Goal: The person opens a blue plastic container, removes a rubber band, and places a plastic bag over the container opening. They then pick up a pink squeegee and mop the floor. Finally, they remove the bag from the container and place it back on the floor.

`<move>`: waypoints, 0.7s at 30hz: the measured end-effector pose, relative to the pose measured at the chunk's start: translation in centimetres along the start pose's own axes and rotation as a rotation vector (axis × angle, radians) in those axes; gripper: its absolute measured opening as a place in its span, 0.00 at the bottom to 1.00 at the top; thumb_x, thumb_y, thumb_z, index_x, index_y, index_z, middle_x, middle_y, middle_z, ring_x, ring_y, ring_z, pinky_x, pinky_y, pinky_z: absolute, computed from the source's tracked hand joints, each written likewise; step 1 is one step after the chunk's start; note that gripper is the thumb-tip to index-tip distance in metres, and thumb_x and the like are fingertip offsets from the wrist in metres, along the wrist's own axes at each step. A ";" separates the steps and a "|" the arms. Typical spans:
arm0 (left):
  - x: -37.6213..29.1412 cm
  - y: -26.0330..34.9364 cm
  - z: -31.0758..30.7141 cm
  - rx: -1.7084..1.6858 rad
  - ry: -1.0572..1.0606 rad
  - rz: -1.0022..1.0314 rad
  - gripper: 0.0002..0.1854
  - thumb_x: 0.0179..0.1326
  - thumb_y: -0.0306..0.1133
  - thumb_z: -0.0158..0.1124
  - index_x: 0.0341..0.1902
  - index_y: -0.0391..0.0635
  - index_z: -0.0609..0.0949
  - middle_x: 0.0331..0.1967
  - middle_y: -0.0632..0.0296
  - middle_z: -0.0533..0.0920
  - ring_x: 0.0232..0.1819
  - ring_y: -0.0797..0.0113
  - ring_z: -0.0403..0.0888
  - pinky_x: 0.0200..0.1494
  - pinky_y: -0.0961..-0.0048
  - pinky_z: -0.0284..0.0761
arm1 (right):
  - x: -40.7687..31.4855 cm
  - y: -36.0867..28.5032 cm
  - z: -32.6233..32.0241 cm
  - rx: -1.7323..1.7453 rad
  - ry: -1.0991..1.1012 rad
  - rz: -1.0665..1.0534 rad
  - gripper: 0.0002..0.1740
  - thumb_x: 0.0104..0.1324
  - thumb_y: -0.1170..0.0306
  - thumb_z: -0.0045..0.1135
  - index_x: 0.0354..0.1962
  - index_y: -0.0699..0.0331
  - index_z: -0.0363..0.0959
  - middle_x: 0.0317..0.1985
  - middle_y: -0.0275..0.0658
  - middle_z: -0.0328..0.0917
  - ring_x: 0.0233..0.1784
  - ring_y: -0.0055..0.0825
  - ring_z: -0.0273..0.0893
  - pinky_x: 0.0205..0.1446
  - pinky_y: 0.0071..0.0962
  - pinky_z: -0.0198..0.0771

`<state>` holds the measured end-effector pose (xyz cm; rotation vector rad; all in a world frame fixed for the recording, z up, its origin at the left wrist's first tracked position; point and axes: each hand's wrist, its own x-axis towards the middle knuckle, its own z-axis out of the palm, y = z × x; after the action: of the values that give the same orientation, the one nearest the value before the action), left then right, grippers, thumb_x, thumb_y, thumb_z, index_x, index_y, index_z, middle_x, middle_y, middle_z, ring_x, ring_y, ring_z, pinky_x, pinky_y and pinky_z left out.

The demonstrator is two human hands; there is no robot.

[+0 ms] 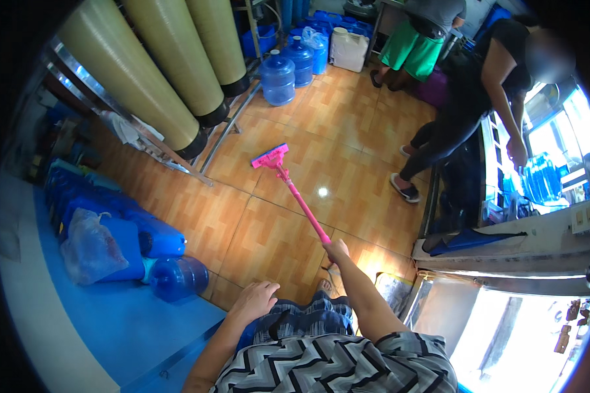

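Observation:
My right hand (336, 250) grips the handle of a pink mop (305, 207), which reaches out ahead of me over the wood-patterned floor tiles (275, 221). At the far end of the handle is its flat pink head (270, 157), with a dark strip along the far edge. Whether that head touches the tiles I cannot tell. My left hand (254, 298) is near my waist, in front of my shorts, with nothing visible in it. Its fingers are partly bent and the thumb is hidden.
A blue platform (128, 324) at left bears a water jug (179, 278) and blue containers (162, 240). Tall tan tanks (137, 78) stand on a metal frame (226, 132); more jugs (277, 81) are beyond. A person (457, 108) leans over the right counter; another (418, 44) stands farther back.

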<state>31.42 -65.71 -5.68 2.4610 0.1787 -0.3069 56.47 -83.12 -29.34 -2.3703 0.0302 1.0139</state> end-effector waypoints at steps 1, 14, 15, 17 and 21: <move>0.9 0.6 0.4 0.013 -0.023 0.017 0.18 0.53 0.33 0.63 0.49 0.44 0.77 0.41 0.54 0.80 0.46 0.53 0.77 0.50 0.60 0.71 | -1.1 3.9 -1.0 0.016 -0.039 0.029 0.23 0.56 0.53 0.61 0.21 0.67 0.75 0.13 0.39 0.73 0.15 0.29 0.75 0.19 0.32 0.69; 10.6 7.5 5.0 0.146 -0.294 0.250 0.17 0.55 0.34 0.61 0.49 0.44 0.77 0.42 0.53 0.80 0.46 0.52 0.78 0.49 0.59 0.73 | -49.7 38.8 -13.6 -0.346 0.101 0.655 0.20 0.51 0.51 0.64 0.19 0.61 0.79 0.16 0.37 0.75 0.19 0.31 0.76 0.24 0.33 0.69; 10.9 7.9 5.2 0.168 -0.313 0.256 0.17 0.55 0.34 0.61 0.49 0.44 0.76 0.42 0.53 0.80 0.46 0.52 0.78 0.49 0.59 0.73 | -50.1 38.9 -12.7 -0.354 0.129 0.651 0.20 0.51 0.51 0.65 0.20 0.60 0.79 0.16 0.38 0.76 0.20 0.32 0.77 0.26 0.34 0.70; 11.2 8.2 5.5 0.173 -0.353 0.248 0.17 0.55 0.34 0.61 0.49 0.44 0.77 0.42 0.53 0.80 0.46 0.52 0.78 0.49 0.59 0.73 | -48.9 38.8 -11.1 -0.351 0.174 0.599 0.20 0.49 0.50 0.65 0.22 0.60 0.80 0.18 0.40 0.78 0.23 0.34 0.78 0.28 0.35 0.72; 11.8 7.6 5.1 0.198 -0.390 0.233 0.18 0.55 0.35 0.61 0.49 0.44 0.77 0.42 0.53 0.80 0.46 0.52 0.78 0.49 0.58 0.73 | -38.1 36.1 -9.6 -0.169 0.152 0.493 0.20 0.47 0.52 0.66 0.29 0.59 0.82 0.25 0.43 0.81 0.28 0.40 0.81 0.35 0.37 0.75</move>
<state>43.47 -74.18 -8.23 2.5233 -0.3157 -0.7186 27.26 -125.63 -15.70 -2.6573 0.6360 1.0824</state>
